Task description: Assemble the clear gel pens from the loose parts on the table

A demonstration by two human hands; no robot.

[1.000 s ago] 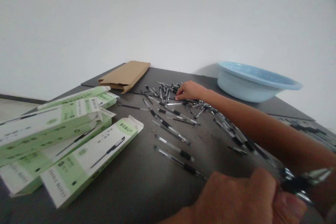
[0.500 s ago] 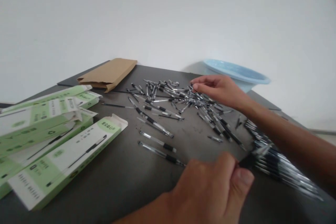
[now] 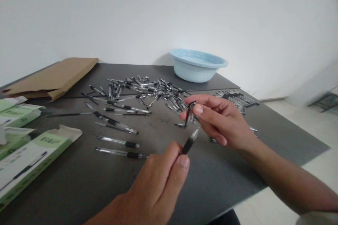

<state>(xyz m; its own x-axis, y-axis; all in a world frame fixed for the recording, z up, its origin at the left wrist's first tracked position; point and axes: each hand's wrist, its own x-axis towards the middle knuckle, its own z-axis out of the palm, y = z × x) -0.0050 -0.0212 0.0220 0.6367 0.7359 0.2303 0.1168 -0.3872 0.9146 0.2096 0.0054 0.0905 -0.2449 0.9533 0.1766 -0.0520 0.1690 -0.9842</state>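
My left hand [image 3: 161, 179] is closed on a pen [image 3: 190, 141] with a black grip, its silver tip pointing up and to the right. Just above it my right hand [image 3: 219, 121] pinches a small black pen cap [image 3: 189, 111] between thumb and forefinger, a short way from the pen's tip. Behind both hands a loose heap of pens and caps [image 3: 142, 95] is scattered over the dark table [image 3: 79, 179]. Two pens [image 3: 118, 141] lie side by side in front of the heap.
Green and white pen boxes [image 3: 23, 158] lie at the left edge, a flat brown paper bag [image 3: 52, 77] behind them. A light blue basin [image 3: 197, 65] stands at the back. A row of pens [image 3: 235, 98] lies at the right, near the table's edge.
My right hand came back from the heap with a cap and now sits close above my left hand. My left hand now holds up one pen. The view swung to the right.
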